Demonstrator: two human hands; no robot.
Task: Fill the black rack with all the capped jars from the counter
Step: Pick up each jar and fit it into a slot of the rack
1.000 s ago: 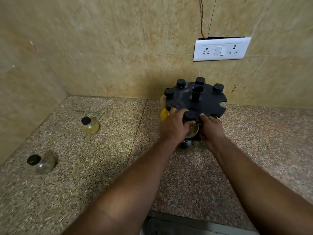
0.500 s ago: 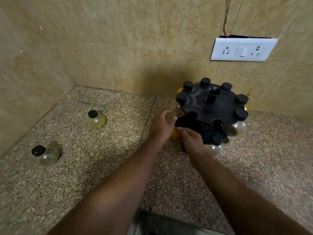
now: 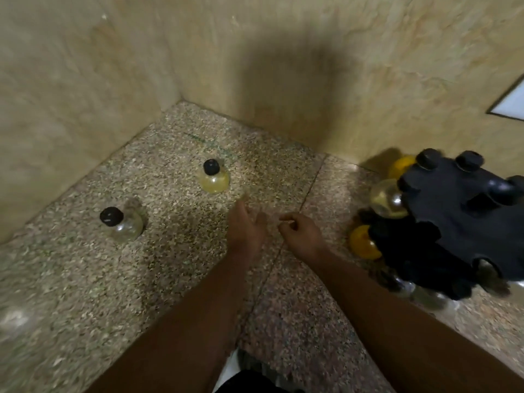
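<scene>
**While two jars wait on the counter, both our hands hang empty**

While the frame is motion-blurred, we can still read the layout. Far left on the speckled stone counter stands a clear jar with a black cap, upright, near the left wall. Right of it and further back sits a yellowish jar, black cap too, also upright, well apart from the first.

Centre frame we have our left hand, fingers loosely spread and holding nothing, hovering over the counter just short of the yellowish jar, not touching it. Just beside it our right hand has fingers curled in loosely, also holding nothing; whether fingertips meet we cannot tell through the blur. The two hands are near each other but apart.

Right side: the black rack, a round slotted carousel cut off by the frame edge, stands by the back wall. Several capped jars hang in its slots, including a clear one on its left edge and an orange-yellow one lower down. More jars underneath are too blurred to count. A white wall plate shows at the far right edge.
</scene>
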